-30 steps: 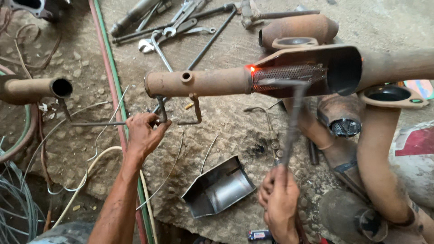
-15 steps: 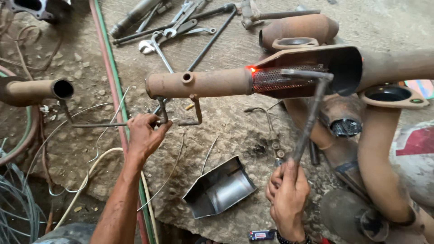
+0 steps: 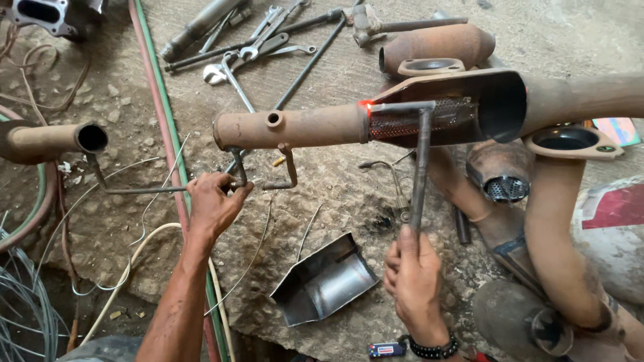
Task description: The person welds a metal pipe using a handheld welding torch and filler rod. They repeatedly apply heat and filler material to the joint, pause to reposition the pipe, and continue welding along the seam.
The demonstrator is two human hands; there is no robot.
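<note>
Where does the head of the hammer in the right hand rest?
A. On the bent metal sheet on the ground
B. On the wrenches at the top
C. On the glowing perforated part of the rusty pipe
C: the right hand holds the hammer upright, its head against the perforated section of the rusty pipe, beside a red-hot spot.

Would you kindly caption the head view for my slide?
Left hand grips a rusty pipe's bracket while right hand sets a hammer on its glowing mesh.
</note>
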